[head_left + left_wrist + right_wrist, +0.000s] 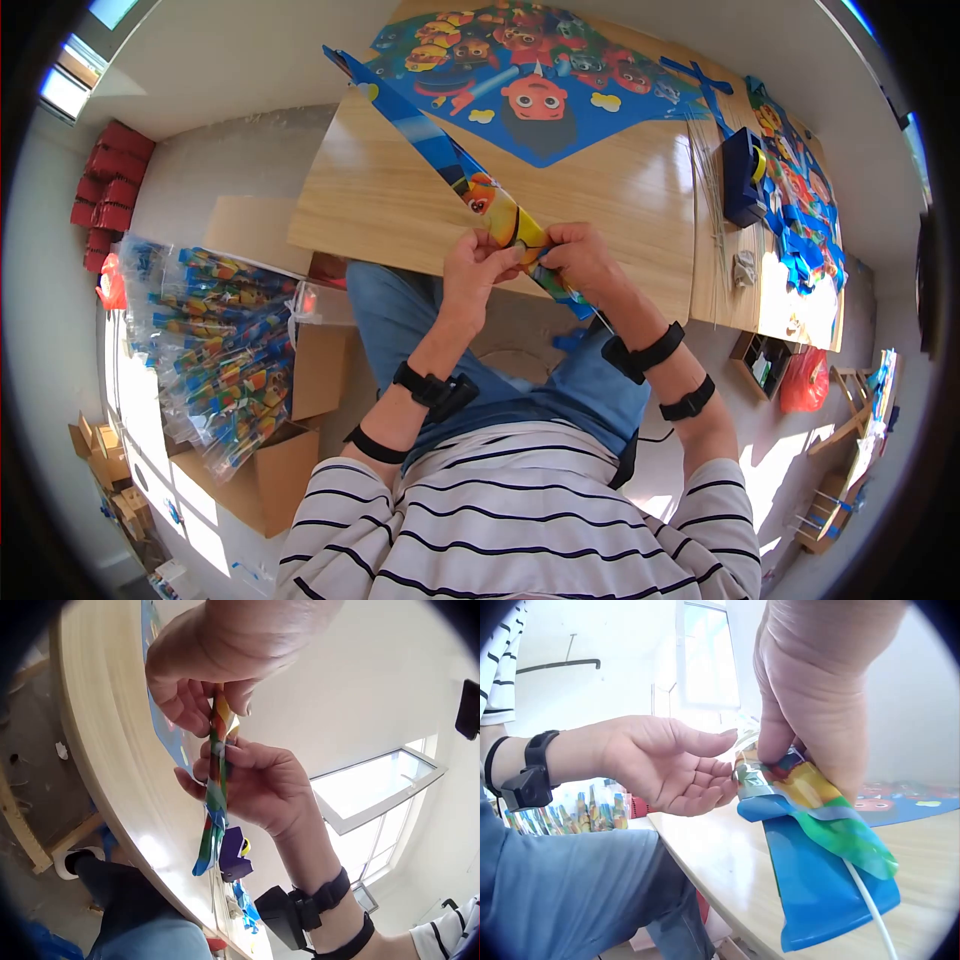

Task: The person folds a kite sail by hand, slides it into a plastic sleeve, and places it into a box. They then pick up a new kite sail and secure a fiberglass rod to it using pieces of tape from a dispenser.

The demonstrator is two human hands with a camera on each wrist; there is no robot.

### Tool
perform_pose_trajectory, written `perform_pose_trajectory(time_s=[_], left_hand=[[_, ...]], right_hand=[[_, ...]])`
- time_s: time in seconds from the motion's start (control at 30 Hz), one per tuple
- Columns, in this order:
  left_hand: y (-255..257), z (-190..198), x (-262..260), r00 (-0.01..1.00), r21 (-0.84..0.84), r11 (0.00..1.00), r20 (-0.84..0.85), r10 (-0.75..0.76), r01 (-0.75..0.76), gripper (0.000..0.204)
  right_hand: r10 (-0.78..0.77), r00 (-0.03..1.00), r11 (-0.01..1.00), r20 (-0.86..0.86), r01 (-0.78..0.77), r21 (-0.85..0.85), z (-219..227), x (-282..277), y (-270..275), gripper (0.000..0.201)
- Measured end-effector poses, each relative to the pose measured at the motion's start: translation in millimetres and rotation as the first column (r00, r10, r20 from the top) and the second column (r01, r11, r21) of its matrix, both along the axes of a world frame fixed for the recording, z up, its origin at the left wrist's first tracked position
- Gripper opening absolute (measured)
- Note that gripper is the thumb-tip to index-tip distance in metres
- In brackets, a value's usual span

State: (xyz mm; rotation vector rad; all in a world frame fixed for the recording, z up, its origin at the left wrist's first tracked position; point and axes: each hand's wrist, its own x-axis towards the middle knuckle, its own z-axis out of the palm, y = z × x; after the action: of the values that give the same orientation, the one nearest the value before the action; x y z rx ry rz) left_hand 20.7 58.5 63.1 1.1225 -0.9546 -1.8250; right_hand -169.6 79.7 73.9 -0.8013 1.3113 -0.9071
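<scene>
A folded kite (430,140) of printed plastic film, blue with bright cartoon figures, slants from the wooden table (350,190) down to the person's lap. The left hand (480,268) pinches its strip with thumb and fingers, as the left wrist view shows from above. Close beside it, the right hand (588,262) grips the same strip nearer the body. Below the right hand (817,697), the kite's blue end (829,889) hangs loose, and a thin white rod (868,906) sticks out from under the film. The right palm hides part of the strip.
A spread kite (540,150) lies across the table's far side. At the right are a tape dispenser (742,178), thin rods (712,240) and blue ribbons (800,250). Bagged kites (220,350) fill a cardboard box (285,480) on the left. A red bag (805,382) sits low right.
</scene>
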Motion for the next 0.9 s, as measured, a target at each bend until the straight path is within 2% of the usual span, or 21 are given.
perform_pose_trajectory(time_s=[0.03,0.13,0.23,0.33,0.43,0.53,0.63,0.7,0.73,0.8,0.87,0.9], left_hand=[[1,3,3,1.0,-0.039,0.999,-0.017,0.001,-0.001,0.029],[2,12,9,0.998,-0.135,0.991,-0.065,0.008,-0.017,0.029],[5,28,18,0.996,-0.189,0.982,-0.092,0.002,-0.019,0.03],[5,33,27,0.992,-0.234,0.972,-0.119,-0.039,0.01,0.029],[7,34,33,0.988,-0.273,0.962,-0.155,-0.021,-0.023,0.026],[9,39,42,0.985,-0.232,0.972,-0.17,0.001,-0.041,0.025],[7,27,59,0.999,-0.321,0.947,-0.044,-0.008,-0.006,0.025],[-1,23,94,0.978,-0.345,0.931,0.122,0.167,-0.116,0.023],[-6,21,117,0.948,-0.36,0.919,0.204,0.245,-0.16,0.022],[-31,-37,178,0.75,-0.539,0.809,0.429,0.503,-0.234,0.024],[-51,-96,250,0.405,-0.612,0.788,0.708,0.579,-0.058,0.026],[-56,-122,280,0.271,-0.57,0.821,0.787,0.554,-0.023,0.029]], right_hand=[[-0.003,0.999,1.0,0.051,0.004,-0.002,1,3,2,0.02],[0.056,0.996,0.997,0.063,-0.053,-0.06,13,7,9,0.017],[0.049,0.997,0.973,0.062,-0.034,-0.228,35,14,11,0.019],[0.184,0.982,0.959,-0.04,-0.188,-0.211,48,15,6,0.026],[0.232,0.969,0.968,-0.088,-0.239,-0.079,60,28,7,0.024],[0.234,0.97,0.967,-0.068,-0.239,-0.083,58,37,4,0.02],[0.225,0.969,0.963,-0.1,-0.237,-0.126,53,47,0,0.015],[0.189,0.973,0.968,-0.134,-0.208,-0.14,46,45,-2,0.013],[0.165,0.975,0.971,-0.149,-0.187,-0.146,42,41,-2,0.012],[0.146,0.975,0.98,-0.17,-0.166,-0.11,30,27,-1,0.014],[0.123,0.976,0.988,-0.18,-0.137,-0.07,20,17,-1,0.015],[0.109,0.978,0.992,-0.179,-0.119,-0.045,16,14,1,0.015]])
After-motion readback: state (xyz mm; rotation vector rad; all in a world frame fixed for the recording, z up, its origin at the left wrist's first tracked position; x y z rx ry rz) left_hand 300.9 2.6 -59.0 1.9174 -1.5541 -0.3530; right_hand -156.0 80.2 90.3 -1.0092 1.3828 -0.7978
